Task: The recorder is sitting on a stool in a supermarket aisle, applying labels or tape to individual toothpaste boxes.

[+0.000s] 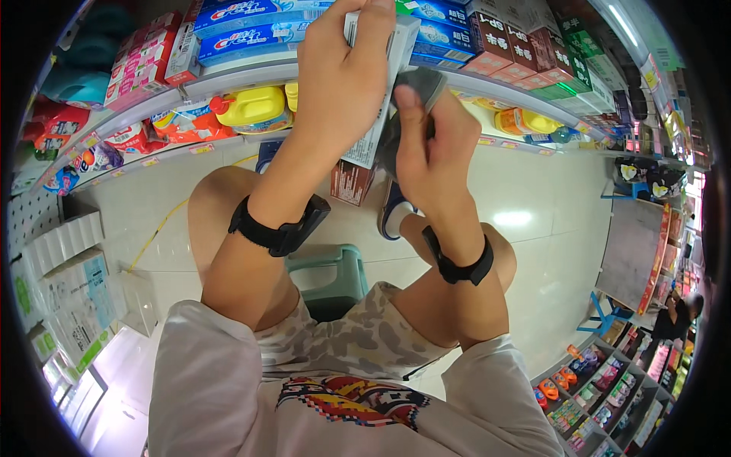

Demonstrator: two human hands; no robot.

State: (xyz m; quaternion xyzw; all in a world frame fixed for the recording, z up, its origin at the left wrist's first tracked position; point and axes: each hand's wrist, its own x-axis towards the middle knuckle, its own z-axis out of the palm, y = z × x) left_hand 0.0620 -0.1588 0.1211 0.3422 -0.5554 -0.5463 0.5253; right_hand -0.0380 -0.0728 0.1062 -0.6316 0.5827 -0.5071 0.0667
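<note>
My left hand (347, 74) grips a white carton (365, 147) printed with small text, tilted in front of the shelf. In my right hand (437, 145) is a bunched dark grey cloth (421, 85), held against or close beside the carton's right side. The fingers of my left hand run up to the top of the picture and partly cover the carton. Below the carton a brown box (349, 184) shows between my feet; I cannot tell what it rests on.
Blue Crest toothpaste boxes (251, 37) and brown boxes (517, 48) fill the shelf ahead. A yellow jug (254, 108) stands on the lower shelf. Beneath me is a green plastic stool (349, 274). A yellow cord (157, 237) crosses the floor. Another person (674, 320) is far right.
</note>
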